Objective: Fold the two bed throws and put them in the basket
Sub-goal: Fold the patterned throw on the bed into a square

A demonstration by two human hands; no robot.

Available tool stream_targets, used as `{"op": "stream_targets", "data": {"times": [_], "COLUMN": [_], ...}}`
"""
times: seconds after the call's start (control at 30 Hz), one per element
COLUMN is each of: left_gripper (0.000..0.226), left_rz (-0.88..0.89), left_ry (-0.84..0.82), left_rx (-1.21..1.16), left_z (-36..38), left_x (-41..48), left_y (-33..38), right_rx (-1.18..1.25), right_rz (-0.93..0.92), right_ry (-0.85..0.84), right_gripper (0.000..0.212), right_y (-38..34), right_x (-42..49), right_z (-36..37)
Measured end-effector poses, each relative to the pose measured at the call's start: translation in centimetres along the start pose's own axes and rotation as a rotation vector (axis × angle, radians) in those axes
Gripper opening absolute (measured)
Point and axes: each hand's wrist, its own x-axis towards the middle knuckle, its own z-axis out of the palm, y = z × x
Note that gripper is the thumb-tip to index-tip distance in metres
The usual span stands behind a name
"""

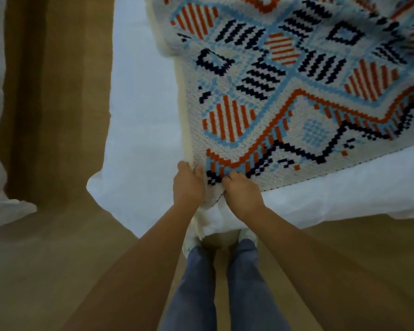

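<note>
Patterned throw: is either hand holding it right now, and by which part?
Yes, both. The left hand and right hand grip the patterned throw side by side at its near corner.

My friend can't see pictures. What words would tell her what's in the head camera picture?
Seen from above, a person's left hand and right hand grip the near corner of a knitted throw patterned in orange, blue and navy. It lies on a white bed standing on a wooden floor.

The throw [296,80] covers the bed's [139,115] right part; bare strips of bed run along its left and near edges. Floor [58,115] lies open at left.
</note>
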Motion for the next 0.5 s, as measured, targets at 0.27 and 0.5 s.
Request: {"op": "stream_targets", "data": {"times": [0.27,0.5], "left_gripper": [0.025,0.035], "left_rz": [0.164,0.086], "left_ry": [0.146,0.204], "left_rx": [0.273,0.541], "left_z": [-10.3,-15.6], "left_x": [2.7,5.7], "left_y": [-4.1,-9.1], "right_rx": [0.14,0.153], "right_rz": [-0.164,-0.384], "right_ry": [-0.022,-0.01], "right_gripper": [0.023,0.039], "right_y": [-9.1,-16.1], "right_x": [0.8,3.2], "right_z": [0.5,1.9]}}
